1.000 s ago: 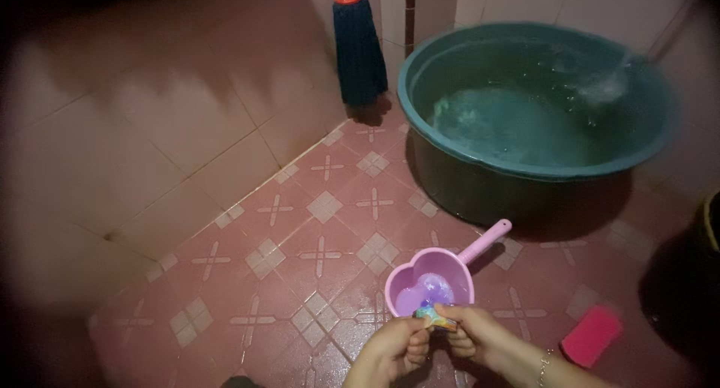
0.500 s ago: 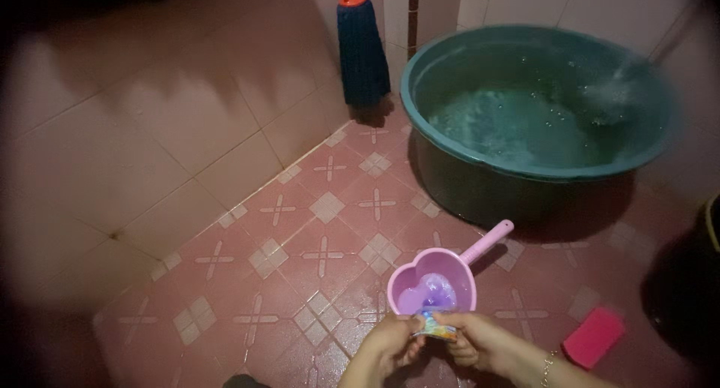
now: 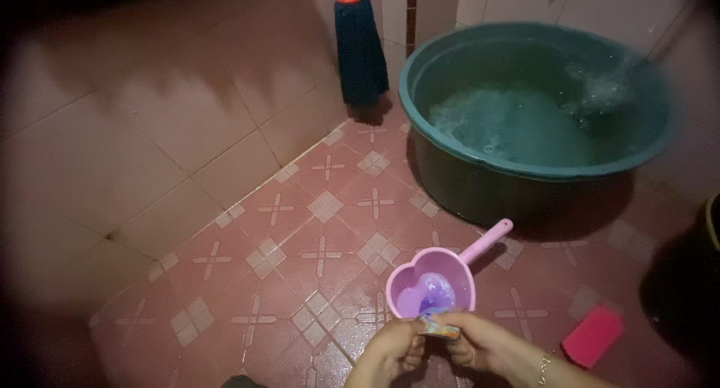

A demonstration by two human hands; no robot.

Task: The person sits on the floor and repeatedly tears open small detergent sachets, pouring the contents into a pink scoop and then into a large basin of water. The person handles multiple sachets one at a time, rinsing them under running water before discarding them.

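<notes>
Teal basin (image 3: pixel 480 174) (water-filled) beyond purple scoop (image 3: pixel 431 287), mop (image 3: pixel 360 50) left.

One package in view: a small sachet (image 3: pixel 439 329), multicoloured with orange and blue, pinched between left hand (image 3: pixel 394 350) and right hand (image 3: pixel 476 343), just above the near rim of the purple heart-shaped scoop (image 3: pixel 431 283).

A home washroom or wash area, by the look of it; pale tiled wall (image 3: pixel 150 133) meets a reddish tiled floor (image 3: pixel 315 208) patterned with crosses and diamonds; a big green tub (image 3: pixel 480 185) stands full of rippling water; a blue mop (image 3: pixel 358 50) leans in the corner; a pink heart-shaped dipper (image 3: pixel 431 283) sits on the floor, a pink sponge (image 3: pixel 592 335) nearby.
</notes>
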